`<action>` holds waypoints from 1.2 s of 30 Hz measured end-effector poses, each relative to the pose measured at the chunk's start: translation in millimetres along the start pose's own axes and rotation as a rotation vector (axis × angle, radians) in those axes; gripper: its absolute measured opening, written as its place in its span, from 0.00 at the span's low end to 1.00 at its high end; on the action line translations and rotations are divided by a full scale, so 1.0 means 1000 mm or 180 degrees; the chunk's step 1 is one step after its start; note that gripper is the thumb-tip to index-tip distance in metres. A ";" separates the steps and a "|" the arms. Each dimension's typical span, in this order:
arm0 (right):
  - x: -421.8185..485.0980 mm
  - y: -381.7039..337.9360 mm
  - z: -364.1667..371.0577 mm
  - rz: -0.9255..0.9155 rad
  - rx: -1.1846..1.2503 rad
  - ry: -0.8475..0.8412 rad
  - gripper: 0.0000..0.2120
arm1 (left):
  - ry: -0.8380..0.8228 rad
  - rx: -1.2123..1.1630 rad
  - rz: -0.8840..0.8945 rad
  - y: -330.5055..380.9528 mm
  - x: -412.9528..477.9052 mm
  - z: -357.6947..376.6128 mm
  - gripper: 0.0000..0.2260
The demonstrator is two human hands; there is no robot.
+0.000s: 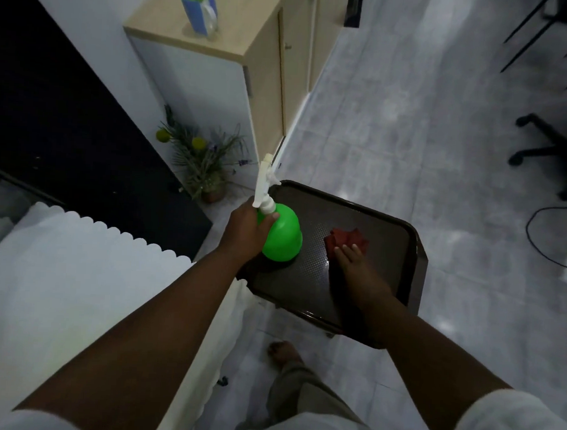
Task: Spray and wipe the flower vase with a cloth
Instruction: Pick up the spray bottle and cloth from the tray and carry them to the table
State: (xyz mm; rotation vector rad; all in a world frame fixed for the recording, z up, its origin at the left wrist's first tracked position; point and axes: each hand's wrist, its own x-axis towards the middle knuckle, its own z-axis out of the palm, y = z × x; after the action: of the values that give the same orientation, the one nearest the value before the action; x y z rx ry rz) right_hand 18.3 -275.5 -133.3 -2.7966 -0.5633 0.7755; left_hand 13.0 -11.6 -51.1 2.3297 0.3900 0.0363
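Note:
A green spray bottle (283, 232) with a white trigger head stands on a dark brown tray-like stool top (383, 284). My left hand (244, 227) is wrapped around the bottle's neck. A red cloth (347, 240) lies crumpled on the same top, to the right of the bottle. My right hand (351, 258) rests flat with its fingertips on the near edge of the cloth. The flower vase (213, 189), a small brownish pot with green fronds and yellow balls, stands on the floor in the corner beyond my left hand.
A light wooden cabinet (272, 71) stands behind the vase, with a blue-and-green mug (200, 11) on top. A white scalloped cloth (87, 281) covers a surface at the left. An office chair base (545, 148) and a cable (540, 245) are on the tiled floor at the right.

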 end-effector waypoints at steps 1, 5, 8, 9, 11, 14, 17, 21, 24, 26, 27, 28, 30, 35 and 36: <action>0.001 -0.005 -0.007 -0.0129 0.0061 0.0051 0.32 | 0.0095 -0.0012 0.0005 -0.002 -0.004 -0.008 0.16; 0.017 -0.044 -0.030 -0.0523 0.0442 0.0380 0.22 | 0.0499 -0.0010 -0.0056 -0.022 -0.028 -0.054 0.16; 0.019 -0.102 -0.054 -0.0853 0.0658 0.0467 0.22 | 0.0815 0.0070 -0.0154 -0.046 -0.060 -0.100 0.15; 0.016 -0.125 -0.060 -0.0993 0.0835 0.0352 0.20 | 0.0949 0.0103 -0.0200 -0.055 -0.073 -0.116 0.14; 0.008 -0.169 -0.065 -0.1616 0.0626 0.0400 0.17 | 0.1213 0.0143 -0.0368 -0.075 -0.104 -0.147 0.14; 0.006 -0.227 -0.048 -0.2491 0.0408 0.0457 0.19 | 0.1535 0.0271 -0.0670 -0.111 -0.164 -0.189 0.15; -0.008 -0.296 -0.031 -0.2843 0.0377 0.0278 0.21 | 0.1910 0.0341 -0.1020 -0.144 -0.237 -0.222 0.18; -0.029 -0.368 0.010 -0.3368 0.0608 0.0120 0.28 | 0.2372 0.0458 -0.1461 -0.179 -0.337 -0.246 0.15; -0.042 -0.399 0.048 -0.3220 0.0901 -0.0757 0.31 | 0.2564 0.0478 -0.1886 -0.200 -0.402 -0.251 0.12; -0.054 -0.411 0.061 -0.3066 0.0733 -0.0813 0.20 | 0.2652 0.0482 -0.2117 -0.211 -0.438 -0.249 0.11; -0.056 -0.416 0.067 -0.3171 0.0571 -0.0568 0.17 | 0.2672 0.0507 -0.2180 -0.215 -0.455 -0.248 0.10; -0.057 -0.419 0.074 -0.3048 0.0587 -0.0469 0.16 | 0.2689 0.0531 -0.2230 -0.218 -0.469 -0.245 0.10; -0.066 -0.423 0.080 -0.2834 0.0425 -0.0610 0.19 | 0.2757 0.0507 -0.2383 -0.224 -0.493 -0.240 0.09; -0.051 -0.387 0.121 -0.3504 -0.1101 -0.0139 0.30 | 0.2842 0.0318 -0.2584 -0.233 -0.522 -0.223 0.09; -0.044 -0.374 0.132 -0.3497 -0.1227 0.0117 0.26 | 0.2873 0.0293 -0.2606 -0.233 -0.524 -0.220 0.10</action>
State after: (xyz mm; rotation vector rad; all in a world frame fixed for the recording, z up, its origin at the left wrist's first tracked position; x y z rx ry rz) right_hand -201.6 57.7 -122.6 -2.1681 -2.1174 0.3645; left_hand -580.1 143.1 -10.6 1.9408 1.7695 0.6819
